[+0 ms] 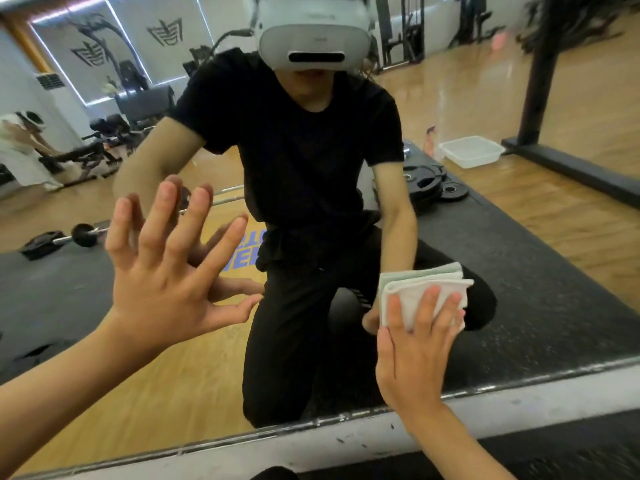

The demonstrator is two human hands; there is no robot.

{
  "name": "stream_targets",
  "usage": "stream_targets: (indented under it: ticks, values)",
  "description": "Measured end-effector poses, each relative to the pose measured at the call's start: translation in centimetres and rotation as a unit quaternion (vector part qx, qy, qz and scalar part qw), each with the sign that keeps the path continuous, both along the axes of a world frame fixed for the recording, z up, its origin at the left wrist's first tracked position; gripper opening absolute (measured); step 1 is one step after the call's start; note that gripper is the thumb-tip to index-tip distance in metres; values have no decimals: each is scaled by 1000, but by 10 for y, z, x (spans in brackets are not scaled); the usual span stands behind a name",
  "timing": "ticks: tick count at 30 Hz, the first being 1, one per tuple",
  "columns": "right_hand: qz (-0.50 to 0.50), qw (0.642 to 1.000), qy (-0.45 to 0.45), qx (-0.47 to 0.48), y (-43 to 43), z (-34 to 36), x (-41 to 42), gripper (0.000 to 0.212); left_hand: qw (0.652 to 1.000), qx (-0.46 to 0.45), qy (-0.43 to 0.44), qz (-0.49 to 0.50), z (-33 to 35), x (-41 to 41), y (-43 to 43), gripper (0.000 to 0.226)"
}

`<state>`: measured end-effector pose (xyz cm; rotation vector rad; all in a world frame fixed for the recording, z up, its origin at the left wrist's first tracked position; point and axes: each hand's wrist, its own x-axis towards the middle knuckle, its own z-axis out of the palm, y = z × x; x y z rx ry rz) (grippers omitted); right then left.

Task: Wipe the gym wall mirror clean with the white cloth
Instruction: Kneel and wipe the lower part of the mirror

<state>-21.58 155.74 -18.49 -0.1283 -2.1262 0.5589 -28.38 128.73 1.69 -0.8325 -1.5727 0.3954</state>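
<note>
- The white cloth (429, 289) is folded into a thick pad and lies flat against the mirror (554, 271), low on the glass and right of centre, a little above the mirror's bottom edge.
- The right hand (415, 355) covers the cloth's lower half. Its fingers (427, 306) are straight and close together, pressing the pad to the glass, not curled round it. The cloth's upper folds and right corner stick out past the fingertips.
- The left hand (162, 282) holds nothing. Its fingers are straight and spread wide, palm toward the mirror, and the fingertips meet their own reflection further left and higher up.
- Both bare forearms reach in from the bottom of the view.
- A thin metal strip (519, 377) runs along the mirror's bottom edge, with a scuffed white band of wall (540, 403) just beneath it.
- The glass reflects the person kneeling in black clothes with a white headset (313, 39), on a dark rubber mat.
- Also reflected: black weight plates (429, 181) stacked on the mat behind the person, a white plastic tub (471, 151) on the wooden floor beyond them, and a black post (540, 81) on a flat base to the right.
- At the left of the reflection, a barbell (83, 235) lies on the floor, and a second person in white (20, 150) bends over near gym machines.
</note>
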Motion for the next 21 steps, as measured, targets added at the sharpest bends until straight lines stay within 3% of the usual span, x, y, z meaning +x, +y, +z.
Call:
stream_targets:
  ticks: [3,6,8,10,15,17,19,21]
  values:
    - [14,998,62,13,-10,104,-12,59,1000,7,2,0,-2,0,2,101]
    - [20,985,145,87,-28,228,-23,60,1000,5,7,3,-1,-2,3,104]
    - [13,981,155,120,-32,264,-21,59,1000,4,-4,9,1,1,2,105]
    - [25,979,147,136,-23,244,-19,58,1000,7,-8,10,2,3,3,104]
    - [11,989,27,146,23,68,-6,55,1000,8,-4,8,1,1,4,101]
    - [1,991,-15,130,35,32,5,53,1000,7,-4,11,0,0,4,101]
    - [3,993,-3,115,32,47,7,56,1000,13,-1,9,-2,0,4,100]
    - [18,994,39,100,11,108,-1,58,1000,21,1,11,-3,0,6,100]
